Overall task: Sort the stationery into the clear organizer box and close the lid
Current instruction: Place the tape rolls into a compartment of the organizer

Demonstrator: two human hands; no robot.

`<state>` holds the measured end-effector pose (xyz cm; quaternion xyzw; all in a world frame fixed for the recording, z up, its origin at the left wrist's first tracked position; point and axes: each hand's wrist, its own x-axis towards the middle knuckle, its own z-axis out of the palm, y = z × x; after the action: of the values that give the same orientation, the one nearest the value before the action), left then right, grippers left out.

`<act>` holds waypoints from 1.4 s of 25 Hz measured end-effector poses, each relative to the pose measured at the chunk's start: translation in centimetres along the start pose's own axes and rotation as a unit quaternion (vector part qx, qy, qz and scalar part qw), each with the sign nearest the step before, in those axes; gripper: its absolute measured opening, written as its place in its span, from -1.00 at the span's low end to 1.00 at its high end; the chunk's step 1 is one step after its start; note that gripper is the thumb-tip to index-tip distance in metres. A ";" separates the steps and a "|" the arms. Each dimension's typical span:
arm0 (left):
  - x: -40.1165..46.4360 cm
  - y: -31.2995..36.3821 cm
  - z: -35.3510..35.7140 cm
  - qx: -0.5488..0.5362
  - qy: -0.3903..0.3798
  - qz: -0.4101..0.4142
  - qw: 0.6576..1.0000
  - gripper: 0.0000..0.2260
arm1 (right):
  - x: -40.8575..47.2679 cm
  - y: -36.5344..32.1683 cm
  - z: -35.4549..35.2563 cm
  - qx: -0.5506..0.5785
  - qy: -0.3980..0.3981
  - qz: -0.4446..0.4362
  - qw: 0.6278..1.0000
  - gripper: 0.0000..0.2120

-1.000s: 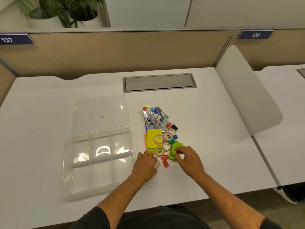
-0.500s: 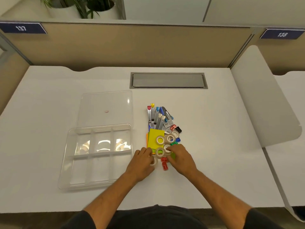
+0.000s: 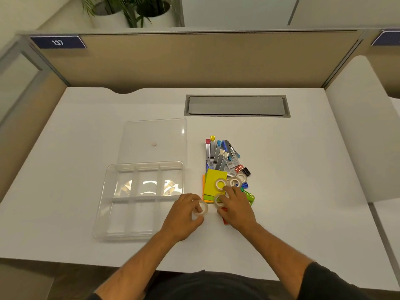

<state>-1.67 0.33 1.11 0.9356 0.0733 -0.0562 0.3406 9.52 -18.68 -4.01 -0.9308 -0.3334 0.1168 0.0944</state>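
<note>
1. Two hands work in the head view: the left hand [image 3: 184, 215] now grips a tape roll [image 3: 201, 210], lifted clear of the pile since half a second ago.
2. Just right of it, the right hand [image 3: 237, 207] pinches a second tape roll [image 3: 218, 201] on the sticky notes [image 3: 214, 184].
3. Left of both hands, the organizer box [image 3: 138, 200] lies unmoved, its lid [image 3: 154, 141] open behind it.
</note>
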 end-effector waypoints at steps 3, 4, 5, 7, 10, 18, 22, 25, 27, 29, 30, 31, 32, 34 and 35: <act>-0.3 0.0 -0.6 -0.001 0.010 0.005 1.000 -0.87 | 0.2 -0.3 0.1 -0.031 -0.005 0.009 0.999 -0.70; -0.4 -0.1 -0.8 -0.004 0.015 0.007 1.000 -0.87 | 0.2 -0.4 0.1 -0.043 -0.009 0.011 0.999 -0.71; -0.7 -0.2 -1.0 -0.008 0.020 0.006 1.000 -0.87 | 0.3 -0.5 0.2 -0.054 -0.012 0.011 0.998 -0.72; -1.1 -0.5 -1.2 -0.011 0.025 -0.004 1.000 -0.87 | 0.5 -0.7 0.4 -0.068 -0.009 0.012 0.998 -0.75; -1.9 -0.7 -1.3 -0.008 0.023 -0.015 1.000 -0.86 | 0.7 -1.0 0.6 -0.083 -0.003 0.013 0.996 -0.81; -3.0 -1.8 -2.5 -0.013 0.043 -0.040 0.998 -0.85 | 3.0 -1.2 -1.5 0.033 0.099 0.012 0.995 -0.82; -3.6 -2.1 -3.2 -0.019 0.053 -0.046 0.997 -0.85 | 4.7 -1.2 -1.1 0.009 0.024 0.062 0.998 -0.75; -4.0 -2.6 -3.3 -0.025 0.054 -0.056 0.997 -0.86 | 5.0 -1.2 -0.5 0.004 0.007 0.069 0.998 -0.67; -4.3 -3.1 -3.3 -0.025 0.054 -0.063 0.996 -0.86 | 5.2 -1.0 -0.2 -0.008 0.002 0.072 0.997 -0.68; -4.6 -3.4 -3.3 -0.029 0.055 -0.070 0.996 -0.86 | 5.3 -1.0 -0.1 -0.017 0.005 0.078 0.997 -0.67; -4.7 -3.6 -3.4 -0.032 0.057 -0.073 0.995 -0.86 | 5.3 -1.0 -0.1 -0.020 0.009 0.081 0.996 -0.67; -4.9 -3.7 -3.5 -0.033 0.059 -0.076 0.995 -0.87 | 5.4 -1.0 -0.1 -0.021 0.012 0.082 0.996 -0.66; -5.0 -3.8 -3.7 -0.034 0.059 -0.076 0.995 -0.87 | 5.4 -1.0 0.0 -0.020 0.014 0.084 0.996 -0.65; -5.2 -4.1 -4.1 -0.033 0.061 -0.075 0.995 -0.88 | 5.4 -1.1 -0.1 -0.015 0.012 0.090 0.996 -0.66; -5.2 -4.3 -4.3 -0.032 0.061 -0.076 0.995 -0.88 | 5.4 -1.2 -0.1 -0.022 0.009 0.094 0.995 -0.67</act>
<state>-7.33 5.80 2.49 0.9178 0.1667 -0.0223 0.3597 12.85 -14.31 -4.48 -0.9608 -0.2461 0.1096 0.0650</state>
